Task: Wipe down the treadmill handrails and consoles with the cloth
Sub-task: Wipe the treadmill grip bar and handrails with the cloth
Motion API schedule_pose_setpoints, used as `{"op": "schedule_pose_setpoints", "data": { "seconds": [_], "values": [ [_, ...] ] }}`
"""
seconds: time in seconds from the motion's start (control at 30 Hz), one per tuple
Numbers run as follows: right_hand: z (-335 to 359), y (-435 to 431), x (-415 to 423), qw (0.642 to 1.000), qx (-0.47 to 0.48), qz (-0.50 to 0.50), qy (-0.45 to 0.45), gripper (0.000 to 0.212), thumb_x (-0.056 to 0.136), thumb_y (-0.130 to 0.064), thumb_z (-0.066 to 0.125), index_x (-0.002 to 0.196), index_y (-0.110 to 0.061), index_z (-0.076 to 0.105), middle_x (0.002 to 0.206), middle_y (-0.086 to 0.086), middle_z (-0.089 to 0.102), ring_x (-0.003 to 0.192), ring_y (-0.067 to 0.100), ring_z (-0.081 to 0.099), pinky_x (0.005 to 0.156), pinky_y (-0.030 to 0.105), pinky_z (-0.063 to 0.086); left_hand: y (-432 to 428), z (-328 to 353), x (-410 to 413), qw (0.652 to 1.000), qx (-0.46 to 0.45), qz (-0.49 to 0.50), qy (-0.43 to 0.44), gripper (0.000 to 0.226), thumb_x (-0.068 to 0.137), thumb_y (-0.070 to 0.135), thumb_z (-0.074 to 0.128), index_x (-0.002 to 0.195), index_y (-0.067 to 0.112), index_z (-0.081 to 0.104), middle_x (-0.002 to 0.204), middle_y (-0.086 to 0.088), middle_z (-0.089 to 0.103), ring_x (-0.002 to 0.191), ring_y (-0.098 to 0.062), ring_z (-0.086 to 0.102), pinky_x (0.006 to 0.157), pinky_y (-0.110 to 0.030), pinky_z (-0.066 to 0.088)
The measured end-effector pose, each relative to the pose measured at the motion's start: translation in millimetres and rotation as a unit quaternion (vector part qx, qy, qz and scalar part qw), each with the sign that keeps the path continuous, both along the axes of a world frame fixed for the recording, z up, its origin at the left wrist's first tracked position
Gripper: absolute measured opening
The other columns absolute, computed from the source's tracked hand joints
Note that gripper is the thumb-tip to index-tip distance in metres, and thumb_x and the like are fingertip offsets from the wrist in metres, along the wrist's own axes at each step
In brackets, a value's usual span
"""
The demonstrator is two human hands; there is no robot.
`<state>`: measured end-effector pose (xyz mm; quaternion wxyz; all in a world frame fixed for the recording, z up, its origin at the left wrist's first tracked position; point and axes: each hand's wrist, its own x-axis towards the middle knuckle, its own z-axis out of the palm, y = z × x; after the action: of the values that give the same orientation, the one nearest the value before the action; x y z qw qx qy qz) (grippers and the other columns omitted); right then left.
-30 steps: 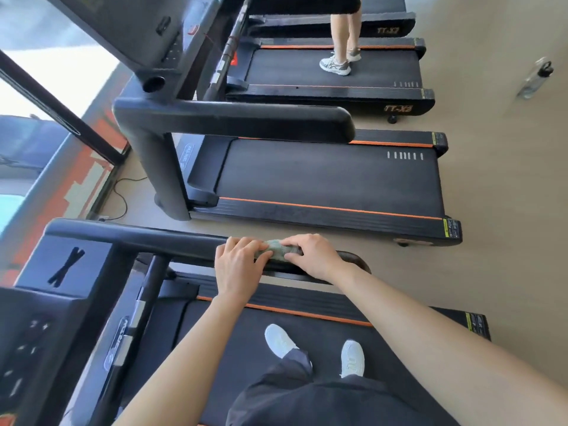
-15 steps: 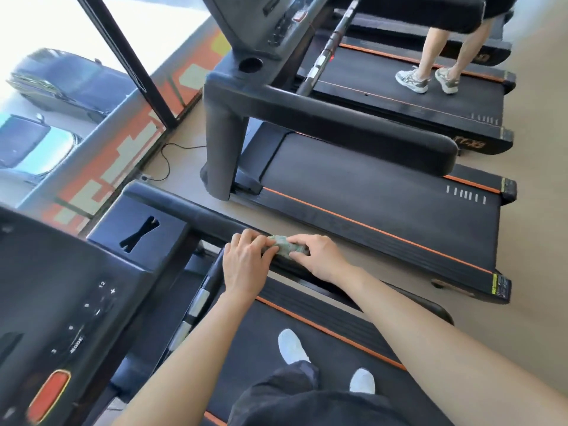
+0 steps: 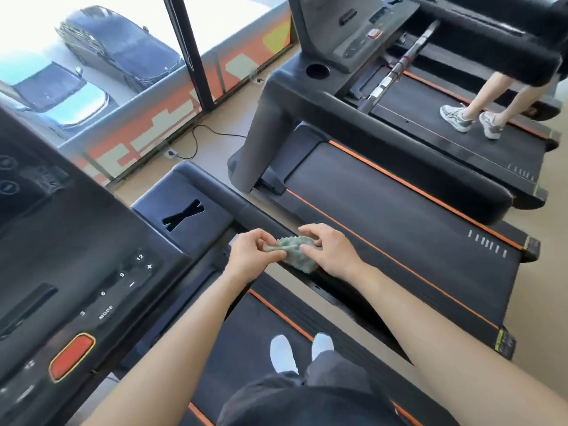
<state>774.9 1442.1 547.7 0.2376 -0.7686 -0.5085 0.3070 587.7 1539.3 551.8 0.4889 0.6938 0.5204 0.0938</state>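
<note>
Cloth (image 3: 295, 254) is held between both hands over the black handrail (image 3: 227, 198) of the treadmill on which the person stands; whether it rests on the rail cannot be told. One edge is pinched by the thumb and fingers of the left hand (image 3: 252, 258), and the other side is gripped by the curled fingers of the right hand (image 3: 332, 252). A small, pale green, nubbly piece is seen, bunched and partly folded, soft and limp by the look of it. It is judged to be regathered at this instant rather than rubbed along the rail. No wipe marks are shown, so the task is judged partway at most. To the left, the console (image 3: 92, 265) with its red stop button (image 3: 72, 355) is touched by neither hand and is presumed left to do. Farther off, the neighbouring treadmill (image 3: 399, 216) is likewise unattended.
</note>
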Motion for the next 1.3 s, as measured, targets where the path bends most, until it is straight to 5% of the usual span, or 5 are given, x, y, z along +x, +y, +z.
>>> {"op": "schedule_pose_setpoints", "data": {
  "seconds": [0.4, 0.53, 0.77, 1.07, 1.3],
  "values": [
    [33.7, 44.6, 4.3, 0.982, 0.129, 0.015, -0.137, 0.008, 0.081, -0.034, 0.079, 0.084, -0.027, 0.08, 0.078, -0.009, 0.075, 0.073, 0.017, 0.068, 0.072, 0.032, 0.055, 21.7, 28.0, -24.2, 0.994, 0.055, 0.027, -0.088, 0.016, 0.076, 0.024, 0.087, 0.075, 0.026, 0.071, 0.07, 0.002, 0.069, 0.063, -0.008, 0.06, 0.066, -0.029, 0.05],
    [47.9, 61.0, 2.5, 0.978, 0.178, 0.024, -0.104, 0.015, 0.077, -0.028, 0.084, 0.074, -0.023, 0.07, 0.078, -0.009, 0.068, 0.066, 0.014, 0.062, 0.068, 0.033, 0.052, 29.9, 51.1, -22.1, 0.973, 0.031, 0.054, -0.224, 0.012, 0.088, 0.006, 0.077, 0.086, 0.008, 0.065, 0.108, 0.0, 0.076, 0.097, -0.019, 0.074, 0.089, -0.036, 0.059],
    [55.2, 65.4, 0.2, 0.987, 0.158, 0.035, 0.015, 0.02, 0.087, -0.025, 0.077, 0.074, -0.022, 0.061, 0.062, -0.008, 0.062, 0.058, 0.008, 0.056, 0.06, 0.025, 0.047, 34.1, 62.9, -23.1, 0.959, 0.052, 0.114, -0.256, 0.014, 0.087, 0.013, 0.079, 0.092, 0.012, 0.066, 0.083, -0.021, 0.073, 0.075, -0.029, 0.066, 0.081, -0.053, 0.057],
    [61.5, 53.5, 2.2, 0.987, 0.138, 0.061, 0.046, 0.02, 0.089, -0.017, 0.069, 0.075, -0.021, 0.056, 0.074, -0.004, 0.065, 0.06, 0.008, 0.054, 0.063, 0.023, 0.047, 38.6, 61.9, -29.3, 0.975, 0.074, 0.098, -0.188, 0.015, 0.077, 0.032, 0.089, 0.08, 0.021, 0.078, 0.058, 0.003, 0.046, 0.057, -0.018, 0.039, 0.062, -0.031, 0.046],
    [69.5, 70.8, 6.2, 0.985, 0.153, -0.013, 0.083, 0.023, 0.095, -0.022, 0.062, 0.079, -0.023, 0.046, 0.072, 0.008, 0.064, 0.066, 0.027, 0.066, 0.066, 0.051, 0.056, 51.9, 72.6, -29.4, 0.977, 0.131, 0.069, -0.15, 0.028, 0.075, 0.024, 0.09, 0.072, 0.013, 0.064, 0.069, -0.009, 0.06, 0.058, -0.009, 0.05, 0.059, -0.025, 0.047]
  ]
}}
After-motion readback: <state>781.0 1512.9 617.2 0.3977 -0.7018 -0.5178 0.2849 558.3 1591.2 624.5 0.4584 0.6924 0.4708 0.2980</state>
